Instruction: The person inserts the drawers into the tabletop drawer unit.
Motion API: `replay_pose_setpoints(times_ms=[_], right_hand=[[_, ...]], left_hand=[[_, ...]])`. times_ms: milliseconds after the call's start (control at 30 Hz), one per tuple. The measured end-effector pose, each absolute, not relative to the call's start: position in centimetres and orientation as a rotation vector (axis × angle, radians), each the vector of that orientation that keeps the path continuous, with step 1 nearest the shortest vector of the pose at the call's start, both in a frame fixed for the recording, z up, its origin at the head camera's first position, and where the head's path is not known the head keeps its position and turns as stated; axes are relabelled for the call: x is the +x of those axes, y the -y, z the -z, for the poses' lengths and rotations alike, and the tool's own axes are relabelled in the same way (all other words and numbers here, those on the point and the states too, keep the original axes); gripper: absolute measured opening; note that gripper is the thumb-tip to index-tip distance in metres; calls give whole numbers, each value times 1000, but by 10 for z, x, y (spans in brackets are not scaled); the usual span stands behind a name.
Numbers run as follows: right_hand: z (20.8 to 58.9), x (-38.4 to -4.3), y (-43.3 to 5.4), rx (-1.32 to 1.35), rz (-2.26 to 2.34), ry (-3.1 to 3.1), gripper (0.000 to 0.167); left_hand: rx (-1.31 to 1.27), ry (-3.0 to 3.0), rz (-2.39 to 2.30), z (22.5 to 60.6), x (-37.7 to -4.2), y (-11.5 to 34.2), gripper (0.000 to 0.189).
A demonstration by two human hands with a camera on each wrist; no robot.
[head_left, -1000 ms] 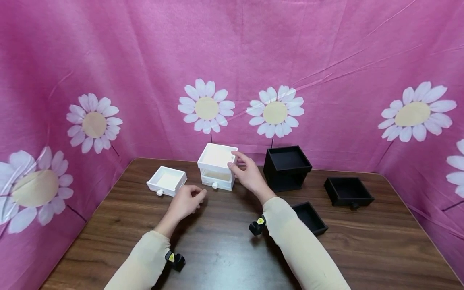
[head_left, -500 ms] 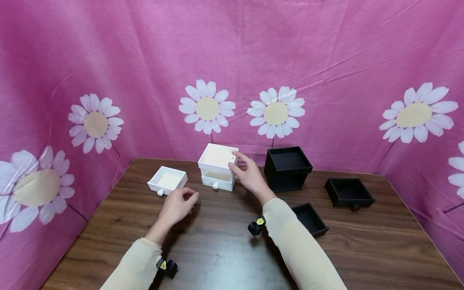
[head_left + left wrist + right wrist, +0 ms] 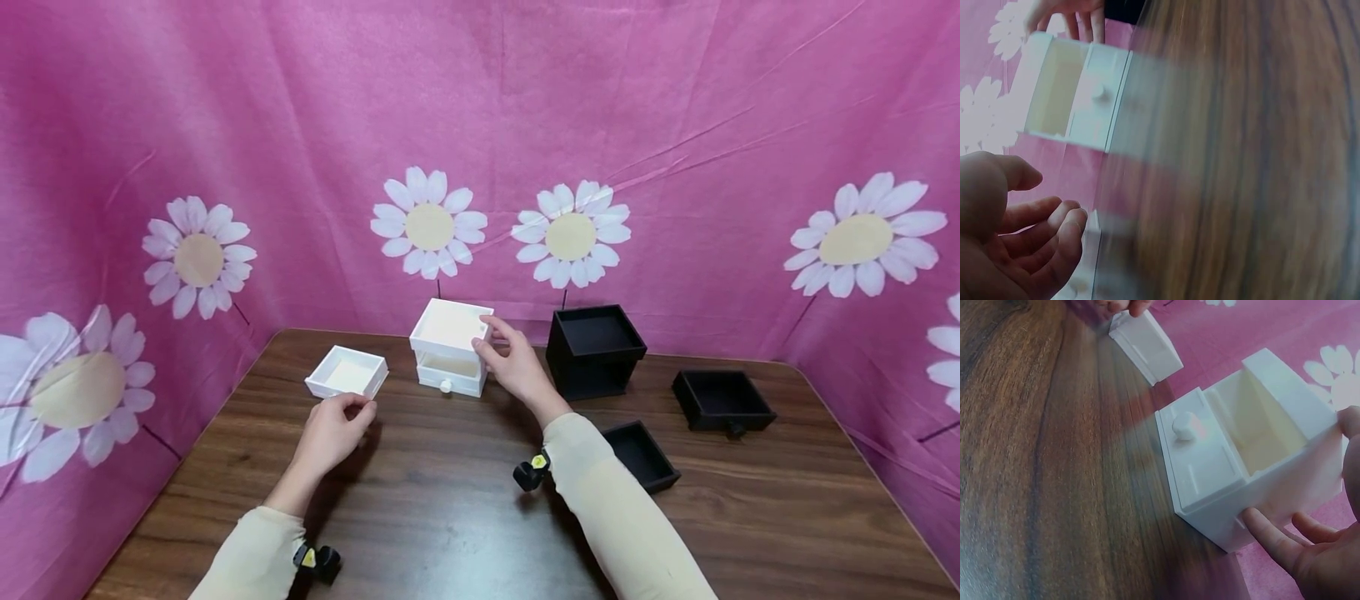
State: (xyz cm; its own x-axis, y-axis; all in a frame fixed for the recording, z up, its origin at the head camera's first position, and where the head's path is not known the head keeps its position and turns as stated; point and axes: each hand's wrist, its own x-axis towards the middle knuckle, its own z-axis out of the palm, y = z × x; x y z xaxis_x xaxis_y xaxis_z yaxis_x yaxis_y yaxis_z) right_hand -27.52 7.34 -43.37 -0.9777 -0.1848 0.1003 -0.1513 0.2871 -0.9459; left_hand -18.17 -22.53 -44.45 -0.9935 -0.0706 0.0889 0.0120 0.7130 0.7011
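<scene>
A small white drawer cabinet (image 3: 450, 329) stands near the table's back edge, its upper slot empty and a lower drawer (image 3: 1204, 450) with a round knob fitted inside. Against the cabinet's right side rest the extended fingers of my right hand (image 3: 517, 367), the thumb at the upper front corner. To the left lies a loose white drawer (image 3: 348, 371), empty. My left hand (image 3: 326, 437) hovers at the front of that drawer, covering its knob in the head view. Its fingers are loosely bent with a gap to the thumb, and nothing sits between them in the left wrist view.
A black cabinet (image 3: 596, 350) with an open front stands right of the white one. Two empty black drawers lie on the brown wooden table: one drawer (image 3: 723, 398) farther right, another drawer (image 3: 643, 454) partly behind the right sleeve. Pink flowered cloth (image 3: 315, 125) hangs behind.
My left hand has moved left and toward me, from between the white cabinet and the loose drawer to that drawer's front. The right hand stays at the cabinet.
</scene>
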Motion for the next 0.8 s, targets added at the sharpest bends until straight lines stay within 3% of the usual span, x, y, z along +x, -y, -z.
replay_pose_setpoints(times_ms=[800], right_hand=[[435,-276,-72,-326,1819,-2507,56]], left_hand=[[200,2766,939,448,-182,273,23]])
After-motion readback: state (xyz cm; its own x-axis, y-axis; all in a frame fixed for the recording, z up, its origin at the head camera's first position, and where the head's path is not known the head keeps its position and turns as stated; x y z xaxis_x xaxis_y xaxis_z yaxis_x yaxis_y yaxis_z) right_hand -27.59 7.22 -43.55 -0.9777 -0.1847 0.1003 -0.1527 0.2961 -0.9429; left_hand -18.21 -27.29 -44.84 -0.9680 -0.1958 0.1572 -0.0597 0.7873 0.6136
